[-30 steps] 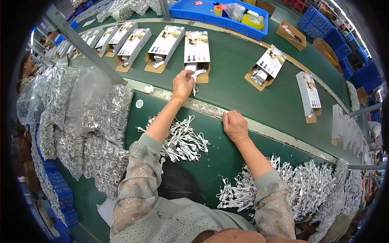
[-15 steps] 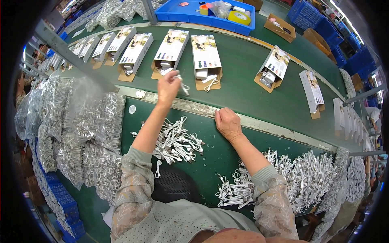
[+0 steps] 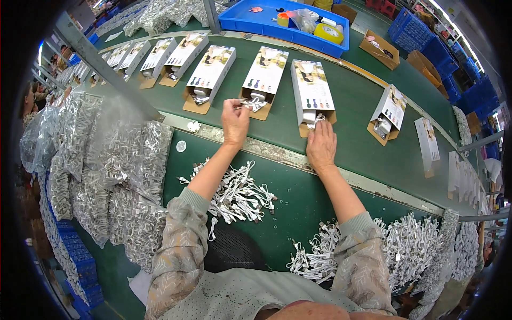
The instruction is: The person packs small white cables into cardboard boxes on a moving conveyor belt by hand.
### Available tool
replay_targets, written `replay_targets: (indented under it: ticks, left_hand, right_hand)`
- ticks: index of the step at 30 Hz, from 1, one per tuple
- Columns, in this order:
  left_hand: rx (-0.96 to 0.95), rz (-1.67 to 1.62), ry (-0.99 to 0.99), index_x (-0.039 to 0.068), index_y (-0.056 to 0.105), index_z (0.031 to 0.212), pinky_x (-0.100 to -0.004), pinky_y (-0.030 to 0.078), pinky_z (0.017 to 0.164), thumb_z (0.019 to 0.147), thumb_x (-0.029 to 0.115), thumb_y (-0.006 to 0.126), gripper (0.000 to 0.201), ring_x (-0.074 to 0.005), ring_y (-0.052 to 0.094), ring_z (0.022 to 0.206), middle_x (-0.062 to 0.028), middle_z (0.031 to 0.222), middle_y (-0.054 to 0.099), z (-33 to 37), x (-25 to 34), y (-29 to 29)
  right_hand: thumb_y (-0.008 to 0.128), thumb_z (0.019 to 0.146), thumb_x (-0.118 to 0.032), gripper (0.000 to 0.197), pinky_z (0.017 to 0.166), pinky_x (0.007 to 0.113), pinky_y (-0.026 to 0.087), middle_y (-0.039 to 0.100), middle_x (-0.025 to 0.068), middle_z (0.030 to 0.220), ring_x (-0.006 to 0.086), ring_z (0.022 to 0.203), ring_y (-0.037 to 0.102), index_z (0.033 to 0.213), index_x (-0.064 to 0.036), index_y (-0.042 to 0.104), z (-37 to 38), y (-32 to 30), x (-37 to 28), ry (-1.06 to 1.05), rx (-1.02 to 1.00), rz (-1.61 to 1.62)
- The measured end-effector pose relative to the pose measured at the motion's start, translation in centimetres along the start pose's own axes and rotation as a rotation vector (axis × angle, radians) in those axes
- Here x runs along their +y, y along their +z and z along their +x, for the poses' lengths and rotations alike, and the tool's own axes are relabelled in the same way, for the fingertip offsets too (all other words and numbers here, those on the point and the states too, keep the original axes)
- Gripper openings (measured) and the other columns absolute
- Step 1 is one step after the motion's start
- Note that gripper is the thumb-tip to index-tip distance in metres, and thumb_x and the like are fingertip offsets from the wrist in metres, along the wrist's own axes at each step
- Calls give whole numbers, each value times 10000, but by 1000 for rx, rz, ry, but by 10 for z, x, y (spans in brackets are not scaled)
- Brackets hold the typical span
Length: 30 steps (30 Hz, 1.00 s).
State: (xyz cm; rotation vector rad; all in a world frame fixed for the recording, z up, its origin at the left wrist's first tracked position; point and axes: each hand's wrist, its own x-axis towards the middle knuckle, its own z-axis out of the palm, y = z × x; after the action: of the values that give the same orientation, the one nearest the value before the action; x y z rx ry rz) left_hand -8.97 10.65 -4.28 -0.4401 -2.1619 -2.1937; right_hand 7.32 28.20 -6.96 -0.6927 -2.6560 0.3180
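Note:
My left hand [image 3: 235, 124] is pinched on a white charging cable [image 3: 252, 104], at the open lower end of an upright-printed white box [image 3: 265, 69]. Inside that opening a white device [image 3: 258, 96] shows. To the right, my right hand [image 3: 322, 146] lies with fingers stretched out at the open end of another white box [image 3: 313, 88]. Its fingertips touch a white cable [image 3: 319, 118] there, beside a white device [image 3: 309, 116]; the fingers partly hide the cable. Below my hands, a loose pile of white cables [image 3: 242, 194] lies on the green table [image 3: 288, 213].
Further boxes [image 3: 210, 69] stand in a row on the green belt [image 3: 352, 128], flaps toward me. A metal rail [image 3: 266, 146] separates belt and table. Bagged cables [image 3: 88, 186] are stacked left; a bigger cable heap [image 3: 405, 250] lies right. A blue tray [image 3: 256, 24] sits beyond.
My left hand has carried its cable to a box opening. My right hand has left the rail and reached into the neighbouring box's open end. The boxes have shifted right along the belt.

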Motion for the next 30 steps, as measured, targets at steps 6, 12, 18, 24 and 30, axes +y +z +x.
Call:
replay_targets:
  ticks: [6, 12, 18, 24, 30]
  left_hand:
    - [-108, 308, 299, 27, 508, 859, -397, 462, 625, 771, 12, 575, 111, -306, 578, 685, -152, 746, 549, -12, -22, 33]
    - [-284, 349, 599, 36, 493, 819, -435, 462, 649, 771, 1, 556, 85, -363, 570, 783, -157, 811, 549, -10, -10, 73]
    - [-581, 675, 596, 88, 598, 1110, -383, 457, 888, 797, 49, 538, 322, -335, 556, 1052, -129, 1172, 582, -27, -17, 62]
    - [-739, 561, 355, 42, 594, 1081, -398, 435, 912, 790, 89, 549, 297, -332, 536, 1056, -150, 1122, 577, -43, 26, 5]
    - [-935, 1016, 144, 34, 588, 1020, -405, 444, 881, 736, 242, 680, 364, -324, 549, 1012, -152, 1016, 587, -78, 78, -88]
  right_hand:
    - [485, 890, -220, 435, 993, 543, 328, 415, 183, 1335, 326, 1274, 351, 1238, 37, 440, 8, -8, 17, 63, -51, -83]
    - [522, 853, -166, 309, 775, 445, 448, 519, 148, 1094, 317, 986, 509, 1112, 2, 516, 9, -24, 45, 72, 34, -244]
    - [548, 777, -75, 114, 668, 387, 483, 543, 142, 850, 294, 819, 553, 863, -3, 564, -5, -72, 6, -204, 119, -343]
    - [667, 757, -261, 263, 766, 418, 482, 621, 177, 880, 340, 844, 605, 876, -31, 621, -82, -86, -88, -56, -704, 435]
    - [581, 789, -173, 172, 719, 438, 479, 632, 194, 815, 373, 792, 608, 877, -25, 581, -84, -94, -100, 13, -807, 437]
